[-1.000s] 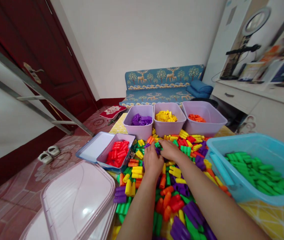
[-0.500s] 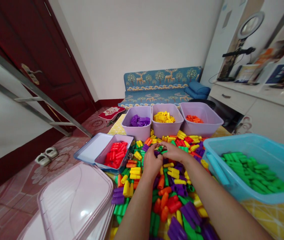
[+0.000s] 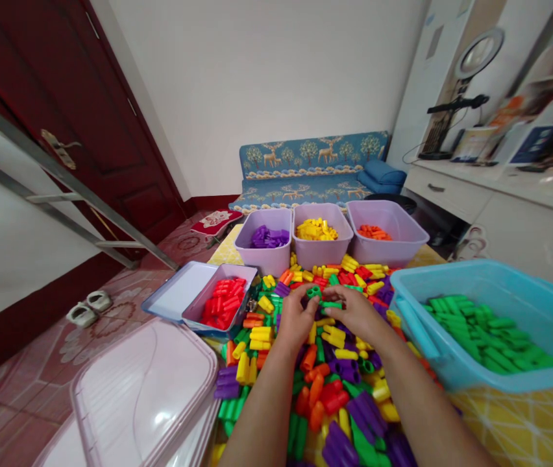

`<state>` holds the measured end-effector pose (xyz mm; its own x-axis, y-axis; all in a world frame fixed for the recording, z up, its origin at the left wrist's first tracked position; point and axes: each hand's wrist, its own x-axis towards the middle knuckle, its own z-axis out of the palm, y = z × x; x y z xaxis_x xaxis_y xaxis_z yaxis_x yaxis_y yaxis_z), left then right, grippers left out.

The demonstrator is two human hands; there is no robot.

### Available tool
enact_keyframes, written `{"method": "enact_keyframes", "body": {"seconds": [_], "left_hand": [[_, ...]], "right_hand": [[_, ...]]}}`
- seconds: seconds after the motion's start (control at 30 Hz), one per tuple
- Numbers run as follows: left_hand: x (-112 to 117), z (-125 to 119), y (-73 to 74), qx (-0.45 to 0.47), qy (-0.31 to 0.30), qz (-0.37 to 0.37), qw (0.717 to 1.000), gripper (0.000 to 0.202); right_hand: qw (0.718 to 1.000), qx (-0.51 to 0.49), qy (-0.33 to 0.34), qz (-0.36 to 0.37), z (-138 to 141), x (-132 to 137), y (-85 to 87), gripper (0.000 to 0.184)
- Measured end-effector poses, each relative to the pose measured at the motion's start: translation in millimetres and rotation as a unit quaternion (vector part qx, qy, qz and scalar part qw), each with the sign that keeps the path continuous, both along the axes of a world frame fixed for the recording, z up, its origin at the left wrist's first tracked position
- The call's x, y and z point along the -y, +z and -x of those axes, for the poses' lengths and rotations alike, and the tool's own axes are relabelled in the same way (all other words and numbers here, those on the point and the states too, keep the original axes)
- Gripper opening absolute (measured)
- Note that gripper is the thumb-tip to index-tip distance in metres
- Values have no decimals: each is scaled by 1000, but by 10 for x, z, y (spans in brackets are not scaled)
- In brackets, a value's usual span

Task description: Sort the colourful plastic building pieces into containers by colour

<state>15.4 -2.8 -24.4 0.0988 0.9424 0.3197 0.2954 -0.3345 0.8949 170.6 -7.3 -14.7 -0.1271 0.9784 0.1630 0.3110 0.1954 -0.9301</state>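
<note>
Over the middle of a loose pile of coloured plastic tube blocks (image 3: 344,370), my two hands are close together. My left hand (image 3: 296,318) is closed on a green tube block (image 3: 313,292), its round open ends facing up. My right hand (image 3: 357,316) has thumb and fingers on another green tube block (image 3: 331,305), just to the right of the first. Yellow, purple, red, orange and green blocks lie all round both hands, and my forearms cover part of the pile.
Behind the pile stand lilac bins with purple (image 3: 264,259), yellow (image 3: 322,253) and orange (image 3: 388,250) blocks. Red blocks fill a small bin (image 3: 193,311) at left; green blocks lie in a blue tub (image 3: 422,275) at right. Pink lids (image 3: 145,389) lie front left.
My hands have moved apart slightly, my right hand shifting right. Two green blocks now show between them, where a darker piece showed before. The view has shifted a little.
</note>
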Motion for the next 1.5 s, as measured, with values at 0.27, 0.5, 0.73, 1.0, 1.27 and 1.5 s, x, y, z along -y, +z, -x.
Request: {"method": "enact_keyframes", "body": {"seconds": [0.27, 0.5, 0.73, 1.0, 1.27, 1.5], "left_hand": [[35, 1, 60, 49, 22, 24, 998, 31], [51, 8, 80, 37, 21, 1, 999, 30], [30, 13, 27, 22, 22, -26, 999, 35], [76, -9, 91, 32, -32, -12, 999, 40], [113, -39, 116, 69, -55, 46, 995, 46], [45, 56, 57, -26, 138, -25, 990, 33]], "right_hand": [[960, -236, -145, -38, -4, 65, 326, 29], [751, -558, -252, -247, -222, 196, 645, 13], [873, -421, -224, -101, -143, 192, 550, 37], [998, -35, -55, 20, 225, 129, 240, 45], [992, -114, -39, 32, 177, 110, 218, 31], [870, -396, -250, -156, -2, 145, 509, 28]]}}
